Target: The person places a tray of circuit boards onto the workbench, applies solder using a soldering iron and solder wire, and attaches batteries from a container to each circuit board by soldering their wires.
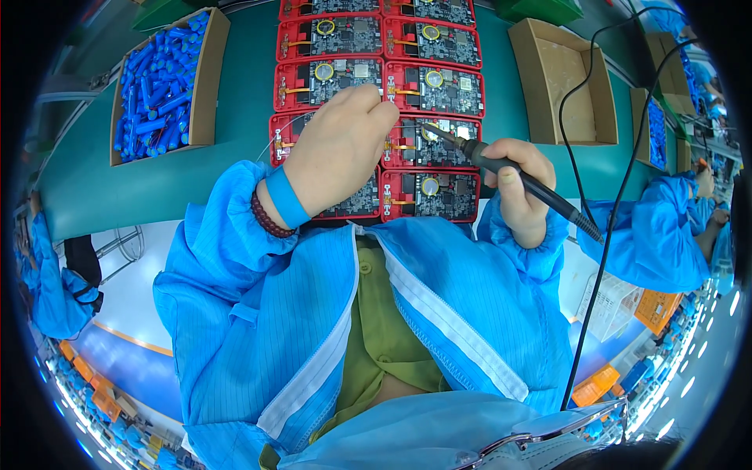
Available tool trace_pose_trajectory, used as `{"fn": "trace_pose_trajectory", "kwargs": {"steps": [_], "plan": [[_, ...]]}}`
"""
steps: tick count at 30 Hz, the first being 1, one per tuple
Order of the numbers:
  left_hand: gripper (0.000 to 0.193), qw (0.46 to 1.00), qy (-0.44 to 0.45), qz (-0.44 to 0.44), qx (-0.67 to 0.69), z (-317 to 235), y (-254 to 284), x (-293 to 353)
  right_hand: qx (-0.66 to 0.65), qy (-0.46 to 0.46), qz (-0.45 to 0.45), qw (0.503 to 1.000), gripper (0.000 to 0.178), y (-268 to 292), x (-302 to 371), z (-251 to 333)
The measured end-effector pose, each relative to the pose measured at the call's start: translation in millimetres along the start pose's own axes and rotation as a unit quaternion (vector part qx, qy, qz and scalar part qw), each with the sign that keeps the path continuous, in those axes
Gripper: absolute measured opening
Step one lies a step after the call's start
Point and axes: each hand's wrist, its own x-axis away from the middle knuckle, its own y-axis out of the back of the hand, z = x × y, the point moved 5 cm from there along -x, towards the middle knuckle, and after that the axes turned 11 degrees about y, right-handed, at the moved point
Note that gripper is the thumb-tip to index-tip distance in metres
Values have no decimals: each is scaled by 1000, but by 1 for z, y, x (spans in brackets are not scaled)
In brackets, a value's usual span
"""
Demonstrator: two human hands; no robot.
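My right hand (523,184) grips a black soldering iron (552,202) like a pen, its tip pointing left at the round coin cell on a circuit board (457,150) in a red housing. Whether the tip touches the board is too fine to tell. My left hand (342,141), with a blue wrist band, is closed in a pinch over the neighbouring housing on the left. Thin solder wire (280,131) trails out on its left side, and a fine end runs from the fingertips toward the iron's tip. The left hand hides part of the boards below it.
Two columns of red housings (329,78) with boards cover the middle of the green table (243,102). A cardboard box (205,86) of blue cylindrical cells stands left; another open box (564,86) stands right. The iron's black cable (601,266) hangs at right, near a co-worker's blue sleeve (650,235).
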Motion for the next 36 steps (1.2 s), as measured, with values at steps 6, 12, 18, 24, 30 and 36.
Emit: {"fn": "trace_pose_trajectory", "kwargs": {"steps": [6,12,18,24,30,36], "plan": [[11,997,62,-19,45,-4,23,15,-70,-12,-95,993,30,15,15,13],[11,995,53,2,81,-27,19,43,-52,11,-18,998,35,14,29,30],[11,1000,7,3,24,-25,-8,54,-4,35,25,999,27,6,35,34],[10,1000,20,1,0,-24,-7,56,-10,24,37,999,24,0,37,33],[11,1000,13,-4,1,-25,-8,55,-5,10,33,999,22,-3,39,29],[8,1000,15,9,23,-26,-7,52,5,6,36,999,21,-3,40,29]]}}
